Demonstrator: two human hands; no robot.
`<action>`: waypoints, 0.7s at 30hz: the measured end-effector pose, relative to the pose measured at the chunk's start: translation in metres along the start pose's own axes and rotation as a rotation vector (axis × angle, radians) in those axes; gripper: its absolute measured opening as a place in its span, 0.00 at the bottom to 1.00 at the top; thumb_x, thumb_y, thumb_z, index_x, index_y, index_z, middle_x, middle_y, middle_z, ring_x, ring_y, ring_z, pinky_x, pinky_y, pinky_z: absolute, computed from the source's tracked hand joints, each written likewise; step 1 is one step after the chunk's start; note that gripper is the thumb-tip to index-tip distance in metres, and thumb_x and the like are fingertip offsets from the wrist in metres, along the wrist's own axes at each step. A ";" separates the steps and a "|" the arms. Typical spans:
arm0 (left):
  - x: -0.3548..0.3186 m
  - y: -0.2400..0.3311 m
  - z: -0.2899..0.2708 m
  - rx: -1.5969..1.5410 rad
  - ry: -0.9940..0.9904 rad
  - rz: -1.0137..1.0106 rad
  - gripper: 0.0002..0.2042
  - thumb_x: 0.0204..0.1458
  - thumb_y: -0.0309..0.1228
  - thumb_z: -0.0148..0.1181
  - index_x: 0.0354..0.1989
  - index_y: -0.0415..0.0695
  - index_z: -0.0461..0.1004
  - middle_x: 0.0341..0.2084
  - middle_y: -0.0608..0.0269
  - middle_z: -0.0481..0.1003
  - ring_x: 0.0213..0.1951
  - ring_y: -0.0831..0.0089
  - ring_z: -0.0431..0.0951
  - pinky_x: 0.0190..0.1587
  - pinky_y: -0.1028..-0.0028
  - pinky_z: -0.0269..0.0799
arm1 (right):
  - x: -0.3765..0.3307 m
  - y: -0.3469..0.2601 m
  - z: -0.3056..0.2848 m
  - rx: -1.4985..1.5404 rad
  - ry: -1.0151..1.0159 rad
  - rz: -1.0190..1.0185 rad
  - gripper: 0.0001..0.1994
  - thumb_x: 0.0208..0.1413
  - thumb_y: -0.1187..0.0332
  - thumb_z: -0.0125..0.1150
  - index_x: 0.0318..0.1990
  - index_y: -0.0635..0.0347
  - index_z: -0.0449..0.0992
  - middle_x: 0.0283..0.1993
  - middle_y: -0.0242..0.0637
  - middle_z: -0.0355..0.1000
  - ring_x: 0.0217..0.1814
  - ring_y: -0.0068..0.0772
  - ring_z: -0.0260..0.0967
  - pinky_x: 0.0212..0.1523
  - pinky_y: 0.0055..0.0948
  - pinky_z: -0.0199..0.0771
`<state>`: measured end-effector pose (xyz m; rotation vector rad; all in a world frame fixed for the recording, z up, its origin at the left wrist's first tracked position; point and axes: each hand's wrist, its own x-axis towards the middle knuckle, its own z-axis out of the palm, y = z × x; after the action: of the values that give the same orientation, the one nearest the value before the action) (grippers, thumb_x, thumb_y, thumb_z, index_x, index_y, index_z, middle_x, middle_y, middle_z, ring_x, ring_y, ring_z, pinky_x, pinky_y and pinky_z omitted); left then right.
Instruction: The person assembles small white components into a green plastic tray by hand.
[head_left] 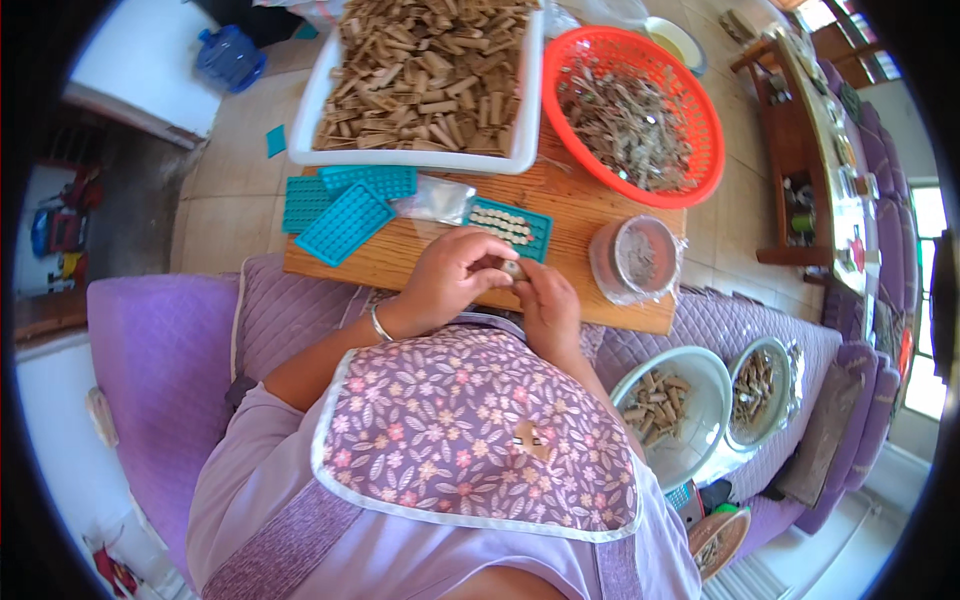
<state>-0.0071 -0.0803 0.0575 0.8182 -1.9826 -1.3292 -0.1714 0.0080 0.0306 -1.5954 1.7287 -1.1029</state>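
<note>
Left hand [452,270] and right hand [551,305] meet — pinching a small tan piece [513,269]. A part-filled teal tray [539,239] lies beyond.

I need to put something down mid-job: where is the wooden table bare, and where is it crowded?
Bare wood on the table shows between the overlapping teal trays and the left hand, and in another patch bordered by the filled tray, red basket and round tub. The far side is crowded by the white bin and that basket.

Home, living room. Quilted purple sofa [150,340], wooden table [570,222], tiled floor [230,225], blue water jug [230,60].
</note>
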 end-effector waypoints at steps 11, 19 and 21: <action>0.002 -0.025 0.017 -0.760 -0.002 -0.348 0.12 0.56 0.27 0.58 0.48 0.43 0.71 0.42 0.66 0.73 0.41 0.79 0.73 0.47 0.77 0.70 | 0.022 0.020 -0.099 -0.317 0.223 0.182 0.06 0.49 0.73 0.62 0.35 0.62 0.78 0.40 0.44 0.74 0.44 0.46 0.71 0.44 0.38 0.70; 0.002 -0.020 0.015 -1.096 -0.087 -0.498 0.10 0.60 0.29 0.52 0.49 0.45 0.70 0.46 0.65 0.72 0.48 0.74 0.72 0.50 0.74 0.70 | 0.054 0.088 -0.108 -0.529 0.028 0.124 0.08 0.44 0.76 0.61 0.34 0.65 0.76 0.37 0.52 0.73 0.40 0.52 0.70 0.43 0.41 0.70; -0.001 -0.023 0.015 -1.110 -0.125 -0.508 0.10 0.60 0.27 0.51 0.49 0.47 0.70 0.47 0.69 0.71 0.47 0.77 0.72 0.50 0.76 0.68 | 0.059 0.098 -0.109 -0.612 -0.054 0.138 0.06 0.45 0.76 0.59 0.33 0.66 0.76 0.36 0.53 0.73 0.40 0.54 0.70 0.43 0.43 0.70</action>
<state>-0.0149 -0.0783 0.0308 0.6631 -0.8050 -2.4297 -0.3232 -0.0302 0.0130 -1.7817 2.2351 -0.4728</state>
